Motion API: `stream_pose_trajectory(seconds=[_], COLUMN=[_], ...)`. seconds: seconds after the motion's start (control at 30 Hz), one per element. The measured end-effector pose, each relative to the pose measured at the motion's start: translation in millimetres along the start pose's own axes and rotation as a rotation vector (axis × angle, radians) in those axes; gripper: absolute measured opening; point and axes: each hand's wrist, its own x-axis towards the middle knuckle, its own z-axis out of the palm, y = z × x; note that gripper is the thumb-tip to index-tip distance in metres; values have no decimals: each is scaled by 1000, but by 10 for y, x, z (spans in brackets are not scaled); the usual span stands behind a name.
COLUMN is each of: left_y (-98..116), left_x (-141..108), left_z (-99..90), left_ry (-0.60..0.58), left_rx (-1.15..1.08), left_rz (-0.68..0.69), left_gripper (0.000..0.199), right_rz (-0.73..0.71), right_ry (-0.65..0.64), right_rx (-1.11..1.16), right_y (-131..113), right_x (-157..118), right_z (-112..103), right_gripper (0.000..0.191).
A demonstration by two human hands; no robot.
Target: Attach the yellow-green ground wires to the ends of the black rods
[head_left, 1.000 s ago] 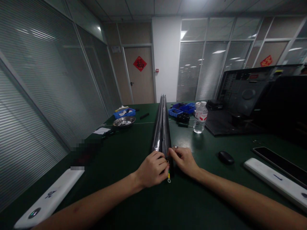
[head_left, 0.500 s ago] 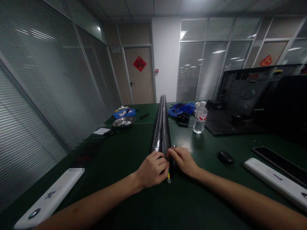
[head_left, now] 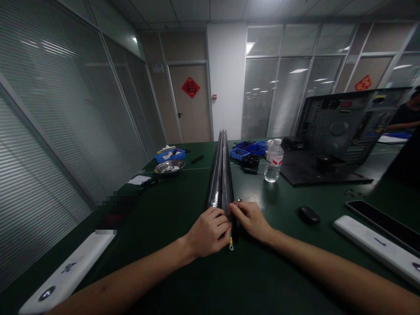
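Observation:
A long dark profile [head_left: 215, 183], wrapped in shiny film and split by a lengthwise groove, runs away from me along the green table. At its near end both my hands meet. My left hand [head_left: 209, 232] is closed, its fingertips pinched over a short yellow-green wire [head_left: 231, 239] whose ring terminal [head_left: 231, 247] hangs below them. My right hand [head_left: 252, 221] is closed beside it, thumb and finger pressed together at the profile's right side. A small shiny metal piece [head_left: 239, 200] shows by its curled fingers. What lies between the fingertips is mostly hidden.
A water bottle [head_left: 274, 162], blue bins [head_left: 239, 154] and a mouse [head_left: 309, 215] are to the right, with a computer case [head_left: 337, 127] behind. White bars [head_left: 70, 271] lie on both sides. A metal bowl [head_left: 169, 167] stands far left. A person [head_left: 407, 111] is at the right edge.
My hands and the profile look almost unmoved. At the right, a dark shape has shifted aside, uncovering more of the computer case and a person behind it.

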Motion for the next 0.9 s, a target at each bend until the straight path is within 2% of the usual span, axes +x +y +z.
stream_pose_trajectory(seconds=[0.17,0.33,0.43,0.57,0.77,0.9], left_y=[-2,-7,-10,-13,-14,-16], left_x=[-2,-2,-3,-6,-12,-17], left_z=[-7,6,16,17,19,25], left_ry=[-16,-3,4,-7,-16,-15], left_rx=[12,28,33,28,7,7], left_rz=[-4,10,10,6,-2,1], left_gripper=[21,20,21,21,21,21], right_rz=[23,59,75,65,7,-9], right_ry=[43,165,182,162,22,-8], right_rx=[14,24,35,11,18,6], right_y=[37,19,-4,3,15,8], right_x=[-12,-25,-22,-13,-6,-5], right_z=[7,6,0,5,16,12], right_gripper=[40,43,43,44,41,41])
